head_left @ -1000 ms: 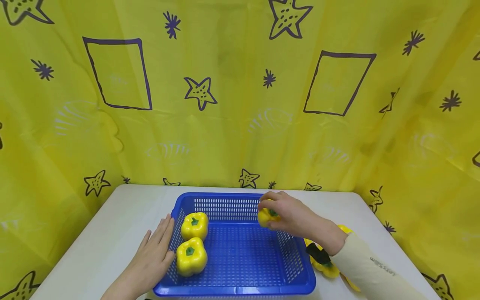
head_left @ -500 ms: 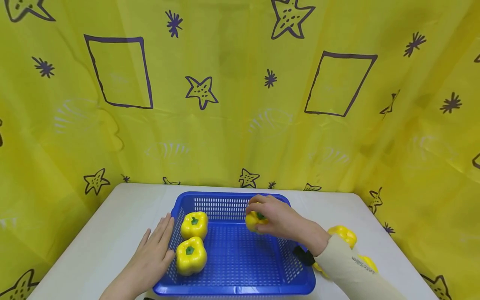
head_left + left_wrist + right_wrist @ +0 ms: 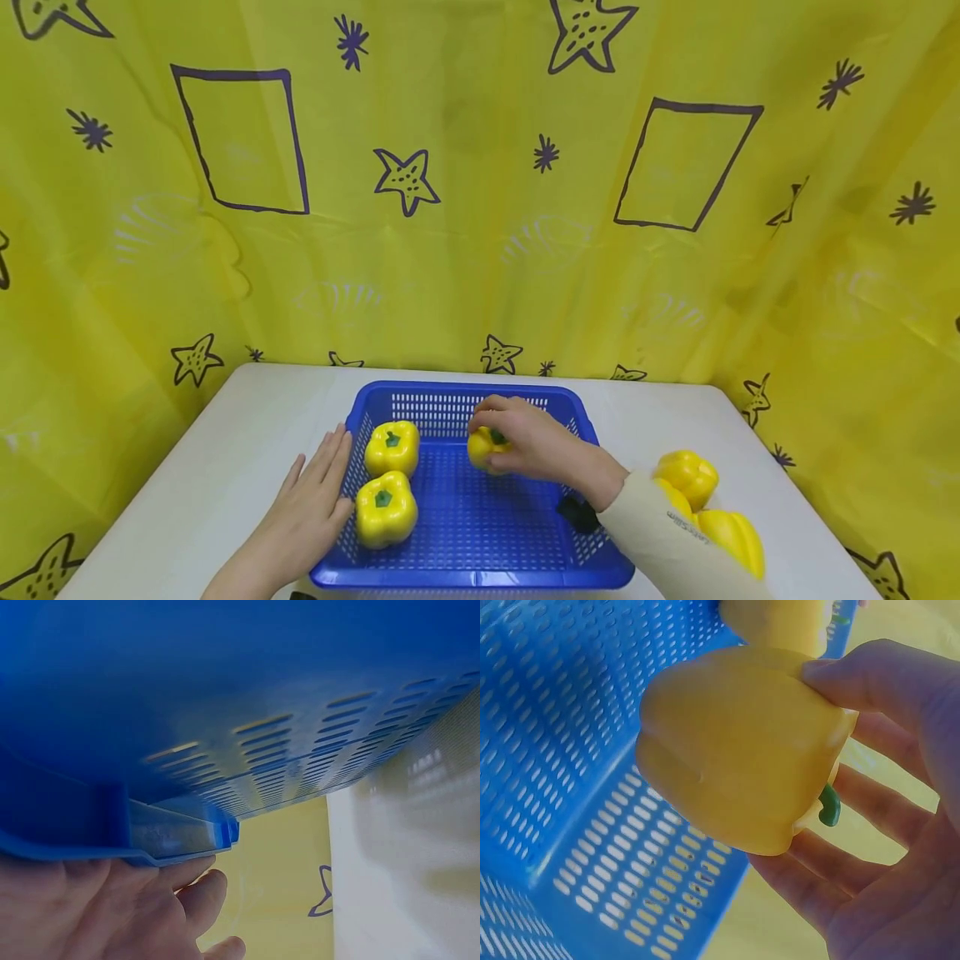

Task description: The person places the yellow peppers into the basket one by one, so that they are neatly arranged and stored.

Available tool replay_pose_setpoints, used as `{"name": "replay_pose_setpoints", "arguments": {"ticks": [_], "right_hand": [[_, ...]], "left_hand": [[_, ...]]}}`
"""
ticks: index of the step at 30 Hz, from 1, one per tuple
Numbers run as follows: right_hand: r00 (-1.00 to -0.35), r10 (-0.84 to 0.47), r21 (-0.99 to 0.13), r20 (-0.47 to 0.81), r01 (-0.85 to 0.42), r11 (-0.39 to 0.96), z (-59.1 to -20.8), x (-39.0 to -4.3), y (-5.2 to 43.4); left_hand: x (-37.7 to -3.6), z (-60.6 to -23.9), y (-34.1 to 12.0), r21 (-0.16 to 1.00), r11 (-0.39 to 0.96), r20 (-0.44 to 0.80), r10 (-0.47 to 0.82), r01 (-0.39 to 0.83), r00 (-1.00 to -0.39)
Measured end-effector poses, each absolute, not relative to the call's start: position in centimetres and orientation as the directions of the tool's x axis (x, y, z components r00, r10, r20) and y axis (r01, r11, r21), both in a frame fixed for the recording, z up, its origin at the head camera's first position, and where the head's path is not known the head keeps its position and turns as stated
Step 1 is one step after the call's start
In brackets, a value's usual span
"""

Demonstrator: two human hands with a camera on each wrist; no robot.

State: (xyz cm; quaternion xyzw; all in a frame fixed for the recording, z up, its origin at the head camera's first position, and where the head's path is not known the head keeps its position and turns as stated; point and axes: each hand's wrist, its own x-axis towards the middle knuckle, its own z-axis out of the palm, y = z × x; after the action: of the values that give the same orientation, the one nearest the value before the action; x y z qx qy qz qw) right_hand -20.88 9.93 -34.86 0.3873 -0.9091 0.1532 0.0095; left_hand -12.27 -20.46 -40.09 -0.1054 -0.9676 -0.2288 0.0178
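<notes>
A blue plastic basket [image 3: 480, 578] with slotted walls stands on the white table. Two yellow bell peppers sit inside along its left wall, a far one [image 3: 392, 448] and a near one [image 3: 386, 510], stems up. Over the basket's middle, my right hand [image 3: 528, 440] grips a third bell pepper [image 3: 727, 750] between thumb and fingers; its green stem faces the palm in the right wrist view. My left hand [image 3: 307, 508] lies against the basket's left rim with fingers straight. From below, the left wrist view shows that hand [image 3: 127, 907] touching the rim.
Several more yellow bell peppers [image 3: 731, 537] lie on the table right of the basket, partly hidden by the right sleeve [image 3: 667, 533]. A yellow curtain [image 3: 465, 275] with drawn stars hangs behind and beside the table [image 3: 202, 467].
My right hand has carried its bell pepper leftward from the basket's right side to over its middle. More of the peppers on the right now show. The left hand has stayed at the rim.
</notes>
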Motion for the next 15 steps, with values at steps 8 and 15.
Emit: {"name": "replay_pose_setpoints", "arguments": {"ticks": [8,15], "right_hand": [[-0.691,-0.707,-0.311,0.147,-0.711,0.630,-35.7,-21.3,8.5],[-0.697,-0.703,-0.360,0.139,-0.697,0.620,-36.8,-21.6,7.5]], "left_hand": [[-12.4,-40.1,-20.5,0.447,0.871,0.068,0.192,0.202,-0.979],[-12.4,-40.2,-20.5,0.447,0.873,0.056,0.190,0.195,-0.980]]}}
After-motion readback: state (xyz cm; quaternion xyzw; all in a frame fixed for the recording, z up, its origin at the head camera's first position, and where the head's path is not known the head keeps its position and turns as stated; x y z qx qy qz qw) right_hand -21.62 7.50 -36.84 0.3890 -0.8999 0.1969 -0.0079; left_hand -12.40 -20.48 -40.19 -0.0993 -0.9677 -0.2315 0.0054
